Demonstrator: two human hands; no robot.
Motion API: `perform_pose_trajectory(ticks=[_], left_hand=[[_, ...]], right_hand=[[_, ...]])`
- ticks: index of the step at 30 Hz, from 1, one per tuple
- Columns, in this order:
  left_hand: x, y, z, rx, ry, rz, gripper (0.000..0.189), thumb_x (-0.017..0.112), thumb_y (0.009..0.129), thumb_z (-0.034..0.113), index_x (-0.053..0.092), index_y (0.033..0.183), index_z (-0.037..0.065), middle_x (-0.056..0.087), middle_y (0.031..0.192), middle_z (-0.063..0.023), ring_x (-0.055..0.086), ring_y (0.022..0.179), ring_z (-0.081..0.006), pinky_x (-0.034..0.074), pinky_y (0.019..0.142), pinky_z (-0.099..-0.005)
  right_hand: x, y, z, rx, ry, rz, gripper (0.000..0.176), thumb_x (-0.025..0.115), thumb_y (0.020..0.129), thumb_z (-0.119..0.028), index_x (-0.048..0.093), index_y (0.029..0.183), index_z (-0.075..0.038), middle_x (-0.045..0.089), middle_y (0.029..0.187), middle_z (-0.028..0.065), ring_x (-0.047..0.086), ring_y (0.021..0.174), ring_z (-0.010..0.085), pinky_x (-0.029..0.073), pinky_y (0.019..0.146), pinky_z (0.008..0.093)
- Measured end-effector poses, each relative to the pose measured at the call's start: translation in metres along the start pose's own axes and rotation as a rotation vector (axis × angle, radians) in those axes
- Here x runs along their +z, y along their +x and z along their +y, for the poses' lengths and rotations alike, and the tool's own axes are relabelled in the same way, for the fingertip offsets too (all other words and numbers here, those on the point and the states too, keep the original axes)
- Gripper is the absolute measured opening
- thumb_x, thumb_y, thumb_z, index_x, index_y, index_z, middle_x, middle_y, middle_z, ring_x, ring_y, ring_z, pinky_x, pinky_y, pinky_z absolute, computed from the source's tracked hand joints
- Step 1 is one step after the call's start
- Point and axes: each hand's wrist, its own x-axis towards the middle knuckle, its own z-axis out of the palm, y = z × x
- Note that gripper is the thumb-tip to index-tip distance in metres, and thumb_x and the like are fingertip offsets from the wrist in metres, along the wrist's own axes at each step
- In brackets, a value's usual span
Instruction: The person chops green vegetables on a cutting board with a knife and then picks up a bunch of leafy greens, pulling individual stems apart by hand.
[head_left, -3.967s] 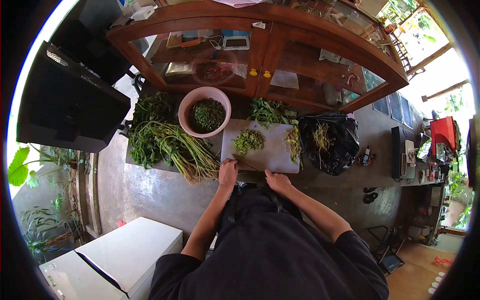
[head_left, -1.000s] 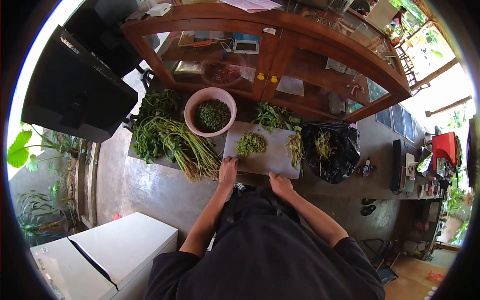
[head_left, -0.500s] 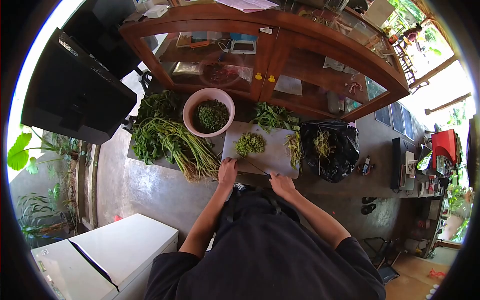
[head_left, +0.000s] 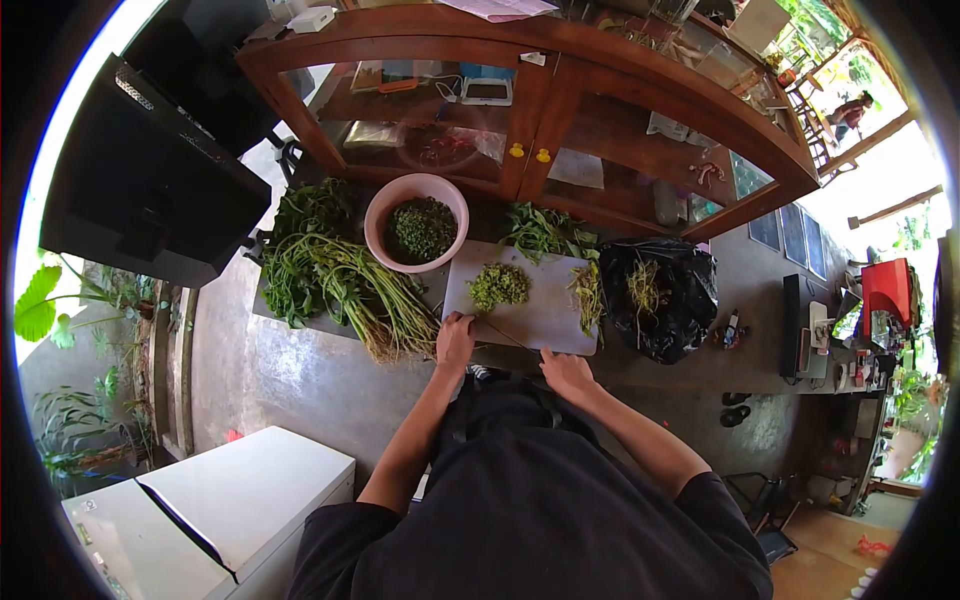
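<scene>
A pale cutting board (head_left: 540,312) lies on the counter in front of me, with a heap of chopped green stems (head_left: 498,287) at its left middle. My right hand (head_left: 567,374) is closed at the board's front edge around the handle of a thin knife (head_left: 508,334), seen nearly edge-on. Its blade slants toward my left hand (head_left: 456,338), which rests at the board's front left corner. The left fingers are bent together; what they hold, if anything, is too small to make out. Trimmed yellowish stalks (head_left: 587,297) lie along the board's right side.
Left of the board lies a big bundle of leafy stalks (head_left: 345,275), beside a pink bowl (head_left: 372,225) of chopped greens. Loose leaves (head_left: 545,232) lie behind the board; a black plastic bag (head_left: 690,310) with scraps stands right. A glass-door cabinet (head_left: 520,120) backs the counter.
Both hands stay almost in place at the board's front edge, and the knife has shifted only slightly. The chopped heap looks the same. A distant person at the upper right has moved.
</scene>
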Motion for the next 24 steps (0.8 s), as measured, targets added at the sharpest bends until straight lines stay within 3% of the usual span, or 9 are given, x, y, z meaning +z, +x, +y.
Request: perform_pose_trajectory(ticks=[6,17,24], left_hand=[[-0.004,0.001,0.001,0.022,0.001,-0.002,0.016,0.059,0.081,0.006,0.071,0.092,0.003,0.063,0.093,-0.0153,0.060,0.094,-0.0341,0.050,0.084,-0.0421],[-0.004,-0.001,0.006,-0.022,-0.014,0.028,0.016,0.060,0.081,0.007,0.070,0.092,0.000,0.065,0.094,-0.0164,0.063,0.086,-0.0357,0.052,0.079,-0.0428],[-0.001,0.000,0.002,0.019,-0.021,0.041,0.014,0.061,0.081,0.006,0.070,0.090,0.000,0.064,0.095,-0.0160,0.062,0.087,-0.0358,0.052,0.078,-0.0431]], right_hand=[[0.022,0.009,0.000,0.071,0.042,-0.074,0.028,0.045,0.096,-0.028,0.044,0.107,-0.002,0.065,0.079,0.0245,0.064,0.076,0.0448,0.050,0.067,0.0558],[0.065,0.030,0.014,-0.007,0.140,0.021,0.028,0.045,0.095,-0.029,0.042,0.107,-0.004,0.065,0.081,0.0265,0.063,0.076,0.0459,0.050,0.068,0.0576],[0.051,0.013,0.022,0.027,0.091,0.002,0.029,0.045,0.095,-0.031,0.042,0.108,-0.005,0.065,0.081,0.0246,0.064,0.076,0.0459,0.050,0.067,0.0573]])
